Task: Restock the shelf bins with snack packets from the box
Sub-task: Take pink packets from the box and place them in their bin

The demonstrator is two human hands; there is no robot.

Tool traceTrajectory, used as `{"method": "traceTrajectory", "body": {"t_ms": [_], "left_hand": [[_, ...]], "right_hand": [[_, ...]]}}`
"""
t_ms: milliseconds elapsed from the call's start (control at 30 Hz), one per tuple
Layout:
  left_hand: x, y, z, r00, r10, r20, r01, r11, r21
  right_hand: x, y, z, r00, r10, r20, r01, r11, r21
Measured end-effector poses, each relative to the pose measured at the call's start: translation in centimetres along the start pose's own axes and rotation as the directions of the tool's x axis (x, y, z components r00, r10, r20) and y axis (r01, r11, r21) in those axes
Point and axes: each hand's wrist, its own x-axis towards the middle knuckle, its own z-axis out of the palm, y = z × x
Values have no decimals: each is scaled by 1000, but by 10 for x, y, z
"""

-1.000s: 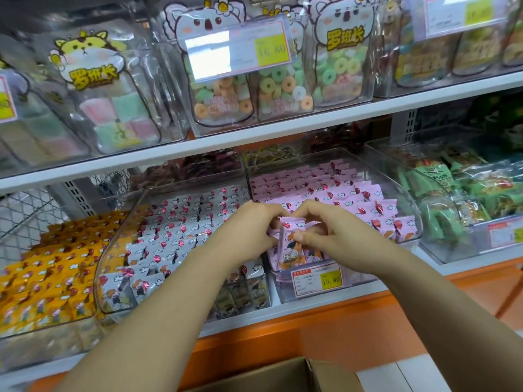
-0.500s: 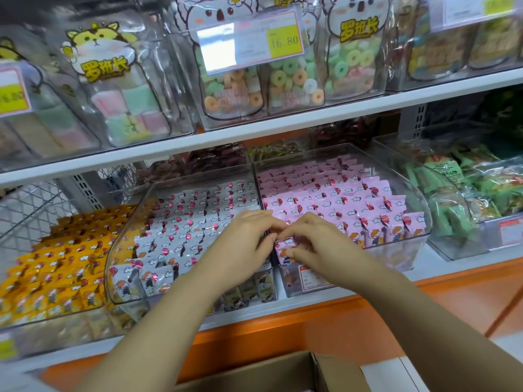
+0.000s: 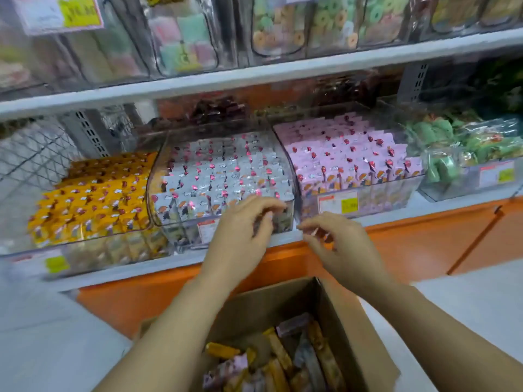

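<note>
**Hands Withdrawn From Pink Bin to Shelf Edge**

Both hands have left the pink-packet bin [image 3: 396,193] and now hover at the shelf's front edge [image 3: 382,219]. The left hand [image 3: 240,233] and right hand [image 3: 342,250] have loosely curled fingers and appear to hold nothing. Snack packets [image 3: 283,360] lie in the cardboard box [image 3: 334,321], below both hands and toward the person, their long axes pointing roughly at the shelf. The right hand hangs slightly lower and is probably nearer.
</note>
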Motion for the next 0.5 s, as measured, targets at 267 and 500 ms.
{"method": "traceTrajectory", "body": {"t_ms": [267, 500], "left_hand": [[-128, -73, 2, 935, -330, 127, 335, 942, -22], [-200, -146, 17, 681, -674, 288, 688, 723, 65]], "right_hand": [[-68, 7, 83, 952, 217, 217, -206, 976, -74], [-96, 34, 160, 811, 377, 446, -373, 922, -102]]}}
